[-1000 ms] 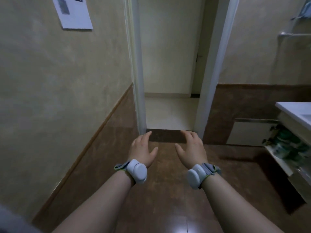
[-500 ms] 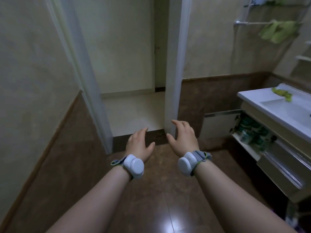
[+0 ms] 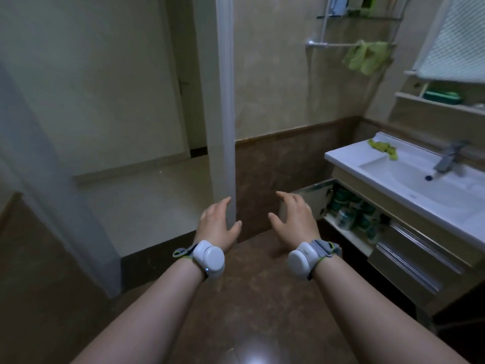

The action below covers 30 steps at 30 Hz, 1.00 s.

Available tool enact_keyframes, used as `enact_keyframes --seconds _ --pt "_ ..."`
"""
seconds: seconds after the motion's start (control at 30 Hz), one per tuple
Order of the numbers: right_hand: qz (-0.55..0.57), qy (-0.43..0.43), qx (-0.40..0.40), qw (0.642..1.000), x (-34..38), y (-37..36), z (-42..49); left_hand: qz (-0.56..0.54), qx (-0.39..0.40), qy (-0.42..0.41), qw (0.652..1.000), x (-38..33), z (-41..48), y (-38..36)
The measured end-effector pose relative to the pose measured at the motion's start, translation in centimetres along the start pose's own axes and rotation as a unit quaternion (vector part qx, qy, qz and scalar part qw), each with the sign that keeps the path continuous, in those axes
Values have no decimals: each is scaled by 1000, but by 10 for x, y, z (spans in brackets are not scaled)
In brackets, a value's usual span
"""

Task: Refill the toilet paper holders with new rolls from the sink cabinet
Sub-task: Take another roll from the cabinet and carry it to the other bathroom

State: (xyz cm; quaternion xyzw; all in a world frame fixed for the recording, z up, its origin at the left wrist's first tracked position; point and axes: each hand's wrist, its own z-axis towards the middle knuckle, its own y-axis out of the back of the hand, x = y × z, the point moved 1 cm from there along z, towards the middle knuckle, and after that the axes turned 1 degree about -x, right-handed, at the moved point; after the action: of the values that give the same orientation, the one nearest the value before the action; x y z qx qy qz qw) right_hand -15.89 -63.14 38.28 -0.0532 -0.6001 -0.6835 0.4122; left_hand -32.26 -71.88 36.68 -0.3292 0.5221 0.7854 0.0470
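Observation:
The sink cabinet [image 3: 409, 261] stands at the right under a white basin [image 3: 420, 179]. Its left door [image 3: 307, 195] hangs open, showing several green-wrapped rolls [image 3: 351, 214] on a shelf inside. My left hand [image 3: 217, 227] and my right hand [image 3: 295, 222] are held out in front of me, both empty with fingers spread, over the brown floor. My right hand is just left of the open door, apart from the rolls. No toilet paper holder is in view.
A white door frame post [image 3: 223, 101] stands straight ahead, with a doorway and step [image 3: 147, 206] to its left. A green cloth [image 3: 367, 59] hangs on a wall rail; another [image 3: 464, 149] lies on the basin rim beside a tap [image 3: 448, 158].
The view has swung right: the doorway has slid left and the sink and open cabinet have come further into view. Both hands stay open and held out in front.

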Motion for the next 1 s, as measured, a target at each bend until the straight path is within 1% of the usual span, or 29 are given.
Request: enact_keyframes --seconds 0.23,0.33,0.43,0.5,0.67,0.83,0.9,1.0 --pt "-6 -77 -54 996 -18 -25 84 3 59 -88 994 16 126 -26" --pt "-5 -111 -71 991 -30 -33 104 9 90 -121 989 18 170 -41" --pt "-22 -152 -71 986 -53 -38 112 8 129 -146 981 10 200 -68" --pt "-37 -182 -65 981 -73 -36 115 0 152 -161 975 -2 212 -89" --pt "-65 -234 -79 967 -134 -23 129 -4 208 -196 958 -35 240 -152" --pt "-60 -278 -86 955 -205 1 155 4 251 -202 947 -78 276 -211" --pt "-53 -296 -73 951 -246 11 172 14 261 -194 946 -99 296 -245" --pt "-61 -295 -49 952 -272 15 186 16 269 -184 945 -111 308 -265"
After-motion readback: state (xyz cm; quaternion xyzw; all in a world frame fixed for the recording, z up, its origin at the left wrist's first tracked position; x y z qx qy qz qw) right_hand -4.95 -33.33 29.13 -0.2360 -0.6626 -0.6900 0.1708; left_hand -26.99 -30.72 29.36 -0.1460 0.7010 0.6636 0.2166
